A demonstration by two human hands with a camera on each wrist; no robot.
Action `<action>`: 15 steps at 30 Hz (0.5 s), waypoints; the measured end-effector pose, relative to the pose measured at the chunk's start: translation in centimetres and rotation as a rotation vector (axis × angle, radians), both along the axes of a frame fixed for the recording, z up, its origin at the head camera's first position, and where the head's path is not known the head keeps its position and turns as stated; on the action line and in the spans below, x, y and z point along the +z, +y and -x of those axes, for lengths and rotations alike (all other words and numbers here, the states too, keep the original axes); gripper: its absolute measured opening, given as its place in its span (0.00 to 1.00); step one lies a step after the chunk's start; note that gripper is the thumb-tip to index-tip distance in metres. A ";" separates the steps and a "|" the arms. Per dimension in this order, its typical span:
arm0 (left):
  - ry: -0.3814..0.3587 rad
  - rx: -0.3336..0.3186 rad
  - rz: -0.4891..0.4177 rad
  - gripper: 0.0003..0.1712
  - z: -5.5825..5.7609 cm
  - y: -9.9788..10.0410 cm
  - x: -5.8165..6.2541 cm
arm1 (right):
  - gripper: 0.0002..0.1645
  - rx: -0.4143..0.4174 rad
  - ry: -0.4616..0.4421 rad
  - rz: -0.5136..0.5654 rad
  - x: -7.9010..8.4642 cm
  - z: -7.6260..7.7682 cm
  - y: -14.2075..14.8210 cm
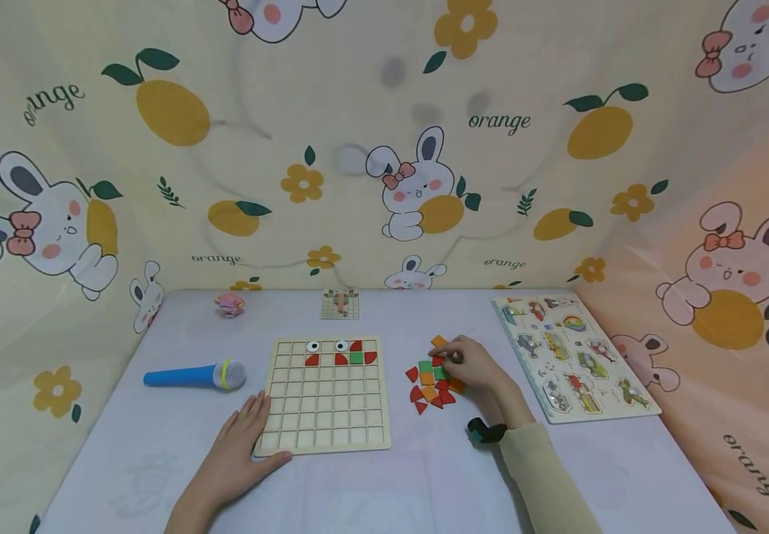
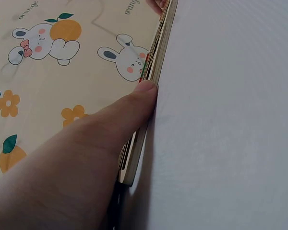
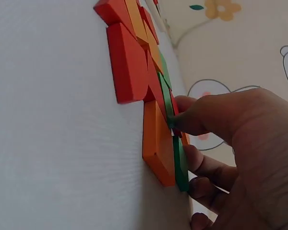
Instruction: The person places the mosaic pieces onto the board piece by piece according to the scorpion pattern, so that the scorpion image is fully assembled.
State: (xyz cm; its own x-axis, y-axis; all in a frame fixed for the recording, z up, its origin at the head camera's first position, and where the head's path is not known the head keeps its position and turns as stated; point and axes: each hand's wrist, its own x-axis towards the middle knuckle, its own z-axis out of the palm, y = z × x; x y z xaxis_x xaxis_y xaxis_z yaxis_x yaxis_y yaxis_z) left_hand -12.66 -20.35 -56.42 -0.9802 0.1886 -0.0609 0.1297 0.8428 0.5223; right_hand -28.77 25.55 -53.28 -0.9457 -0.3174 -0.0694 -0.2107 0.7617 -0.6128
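A square wooden grid board [image 1: 331,408] lies on the table, its upper rows bearing red quarter-round pieces, a green square [image 1: 356,358] and two white eye pieces [image 1: 341,346]. Along its left side and near corner rests my left hand [image 1: 233,445], fingers extended; the thumb [image 2: 134,108] touches the board's edge [image 2: 156,57] in the left wrist view. Right of the board, my right hand [image 1: 474,363] reaches into a pile of red, orange and green pieces [image 1: 428,394]. Its thumb and index finger pinch a red piece [image 3: 175,106], partly hidden, beside green pieces [image 3: 181,163].
A blue toy microphone [image 1: 190,375] lies left of the board. Behind stand a small pink toy [image 1: 229,305] and a pattern card [image 1: 340,304]. A picture puzzle board [image 1: 578,360] lies at right. Near the right wrist is a black-and-green object [image 1: 484,432].
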 end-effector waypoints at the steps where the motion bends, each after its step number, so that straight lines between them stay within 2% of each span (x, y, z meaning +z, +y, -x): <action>1: -0.002 0.000 0.000 0.68 0.0 0.0 0.0 | 0.18 0.000 0.001 -0.006 0.0 0.0 0.0; 6: -0.020 0.000 -0.001 0.68 0.0 0.1 0.2 | 0.14 -0.028 0.040 -0.020 -0.6 0.2 0.0; 10: -0.008 0.004 -0.004 0.68 0.0 0.1 0.3 | 0.19 -0.070 0.070 -0.007 -1.0 0.2 -0.2; 15: 0.006 0.003 0.002 0.68 -0.1 0.1 0.2 | 0.19 -0.060 0.052 -0.009 -0.7 -0.1 -0.3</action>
State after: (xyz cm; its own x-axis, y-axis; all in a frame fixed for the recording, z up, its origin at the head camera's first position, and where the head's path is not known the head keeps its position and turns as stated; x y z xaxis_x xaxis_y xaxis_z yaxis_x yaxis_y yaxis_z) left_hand -12.59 -20.30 -56.21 -0.9811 0.1855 -0.0556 0.1301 0.8444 0.5197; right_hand -28.71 25.24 -53.98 -0.9656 -0.2592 -0.0223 -0.1954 0.7793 -0.5954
